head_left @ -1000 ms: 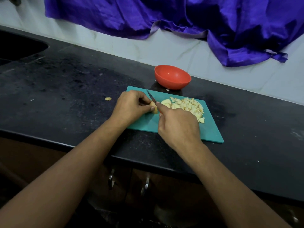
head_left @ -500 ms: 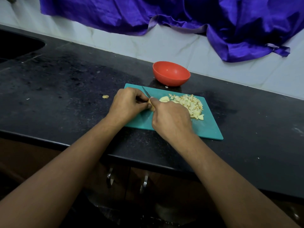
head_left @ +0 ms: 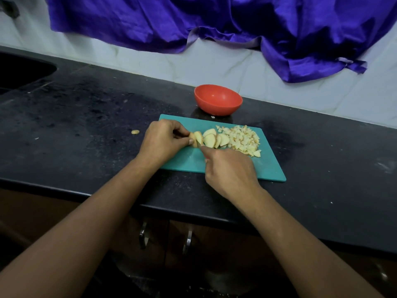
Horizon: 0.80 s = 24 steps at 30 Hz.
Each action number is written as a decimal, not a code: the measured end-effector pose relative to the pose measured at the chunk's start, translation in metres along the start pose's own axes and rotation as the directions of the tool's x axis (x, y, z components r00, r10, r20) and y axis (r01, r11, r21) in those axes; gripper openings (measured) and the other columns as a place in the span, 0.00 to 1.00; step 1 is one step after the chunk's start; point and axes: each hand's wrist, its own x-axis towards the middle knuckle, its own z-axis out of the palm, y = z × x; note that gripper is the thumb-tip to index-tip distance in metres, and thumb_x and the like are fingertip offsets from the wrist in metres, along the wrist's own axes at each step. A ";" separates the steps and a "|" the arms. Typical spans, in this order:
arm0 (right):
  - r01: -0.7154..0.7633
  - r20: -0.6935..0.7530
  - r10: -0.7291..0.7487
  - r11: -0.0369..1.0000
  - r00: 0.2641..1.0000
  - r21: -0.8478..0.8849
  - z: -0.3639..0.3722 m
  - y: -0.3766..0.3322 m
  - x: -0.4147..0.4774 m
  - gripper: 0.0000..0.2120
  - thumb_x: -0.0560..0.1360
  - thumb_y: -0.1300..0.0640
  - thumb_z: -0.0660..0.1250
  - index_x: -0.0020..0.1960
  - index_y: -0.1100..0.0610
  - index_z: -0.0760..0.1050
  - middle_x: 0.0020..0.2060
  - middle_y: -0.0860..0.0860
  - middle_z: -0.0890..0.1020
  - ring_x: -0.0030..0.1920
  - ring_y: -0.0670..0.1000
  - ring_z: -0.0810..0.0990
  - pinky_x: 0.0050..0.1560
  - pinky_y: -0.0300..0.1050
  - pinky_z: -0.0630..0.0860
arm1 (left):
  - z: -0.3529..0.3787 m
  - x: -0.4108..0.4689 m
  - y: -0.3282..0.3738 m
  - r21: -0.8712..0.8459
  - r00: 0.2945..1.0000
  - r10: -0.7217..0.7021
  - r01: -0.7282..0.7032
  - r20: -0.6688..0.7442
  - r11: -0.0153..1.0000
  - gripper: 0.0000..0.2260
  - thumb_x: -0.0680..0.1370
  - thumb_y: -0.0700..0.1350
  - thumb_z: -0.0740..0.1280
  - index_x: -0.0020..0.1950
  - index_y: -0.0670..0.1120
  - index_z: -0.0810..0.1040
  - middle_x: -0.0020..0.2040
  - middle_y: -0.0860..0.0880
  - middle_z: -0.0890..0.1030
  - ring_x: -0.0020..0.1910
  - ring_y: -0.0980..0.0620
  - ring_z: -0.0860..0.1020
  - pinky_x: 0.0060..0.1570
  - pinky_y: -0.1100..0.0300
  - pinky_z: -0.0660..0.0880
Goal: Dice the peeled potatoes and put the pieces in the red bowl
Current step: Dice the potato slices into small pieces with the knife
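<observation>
Two bare forearms and two bare hands are all that shows of the person. The left forearm (head_left: 103,211) and the right forearm (head_left: 290,229) are uncovered along their whole visible length, from the lower edge of the view to the wrists. They look broad near the camera and slim toward the wrists. The left hand (head_left: 163,140) shows a short, trimmed thumbnail and rounded knuckles. The right hand (head_left: 229,166) shows a row of knuckles and faint ridges of tendon running toward the wrist. Whether a sleeve begins higher up cannot be told.
</observation>
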 end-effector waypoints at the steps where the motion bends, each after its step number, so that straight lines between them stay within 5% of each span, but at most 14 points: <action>1: -0.012 -0.001 0.012 0.999 1.000 0.039 0.000 0.006 -0.004 0.23 0.84 0.50 0.58 0.78 0.40 0.65 0.50 0.50 0.81 0.49 0.53 0.78 0.43 0.50 0.72 | 0.000 0.000 0.000 -0.002 1.000 -0.005 0.005 -0.002 1.000 0.07 0.71 0.47 0.81 0.47 0.52 0.87 0.42 0.58 0.86 0.42 0.63 0.83 0.52 0.57 0.82; 4: -0.105 0.065 0.089 0.942 0.994 0.319 -0.001 0.023 -0.012 0.19 0.83 0.47 0.61 0.73 0.37 0.72 0.49 0.42 0.83 0.45 0.45 0.79 0.44 0.48 0.77 | 0.001 0.000 0.001 -0.002 1.000 -0.016 0.016 0.008 1.000 0.09 0.70 0.47 0.81 0.47 0.52 0.85 0.41 0.59 0.85 0.41 0.64 0.83 0.52 0.58 0.82; 7: -0.242 0.147 0.202 0.608 0.968 0.756 0.003 0.038 -0.006 0.14 0.83 0.52 0.65 0.66 0.42 0.79 0.25 0.40 0.74 0.25 0.43 0.69 0.29 0.43 0.67 | 0.001 0.000 0.003 0.018 0.999 0.003 -0.004 0.046 1.000 0.12 0.71 0.47 0.81 0.52 0.52 0.84 0.42 0.59 0.85 0.42 0.62 0.83 0.53 0.57 0.81; 9: -0.287 0.196 0.252 0.405 0.948 0.868 0.003 0.042 -0.003 0.14 0.83 0.56 0.65 0.66 0.45 0.80 0.23 0.47 0.68 0.22 0.45 0.64 0.23 0.43 0.61 | 0.000 -0.001 0.004 0.051 0.997 0.022 -0.026 0.079 0.998 0.15 0.72 0.48 0.80 0.58 0.54 0.84 0.45 0.59 0.84 0.44 0.61 0.82 0.55 0.55 0.80; 11: -0.271 0.194 0.253 0.321 0.948 0.907 0.003 0.041 -0.004 0.15 0.84 0.58 0.64 0.67 0.47 0.80 0.24 0.49 0.68 0.23 0.45 0.63 0.22 0.42 0.60 | -0.001 0.000 0.005 0.079 0.995 0.034 -0.041 0.092 0.996 0.16 0.73 0.48 0.79 0.60 0.54 0.84 0.46 0.59 0.84 0.45 0.61 0.82 0.56 0.53 0.80; 18: -0.089 -0.092 0.312 0.519 0.946 0.850 0.023 0.040 0.004 0.18 0.83 0.57 0.66 0.72 0.48 0.76 0.28 0.31 0.71 0.31 0.35 0.71 0.38 0.31 0.64 | 0.001 0.000 0.002 0.046 0.994 0.014 -0.020 0.111 0.999 0.12 0.69 0.56 0.81 0.46 0.55 0.82 0.40 0.57 0.83 0.41 0.60 0.81 0.47 0.54 0.81; 21: -0.043 -0.197 0.350 0.573 0.916 0.819 0.029 0.035 0.004 0.18 0.83 0.56 0.66 0.72 0.49 0.76 0.27 0.33 0.72 0.28 0.39 0.71 0.34 0.32 0.64 | 0.003 0.000 0.001 0.000 0.985 0.042 -0.042 0.169 0.999 0.11 0.69 0.55 0.81 0.45 0.54 0.83 0.40 0.56 0.84 0.40 0.58 0.81 0.47 0.52 0.81; 24: -0.130 -0.298 0.451 0.704 0.841 0.698 0.031 0.035 0.001 0.19 0.82 0.53 0.65 0.73 0.47 0.75 0.36 0.38 0.80 0.28 0.43 0.72 0.32 0.37 0.66 | 0.003 0.001 0.001 -0.004 0.981 0.067 -0.067 0.180 0.998 0.10 0.70 0.56 0.80 0.46 0.55 0.84 0.40 0.56 0.84 0.40 0.59 0.81 0.47 0.53 0.81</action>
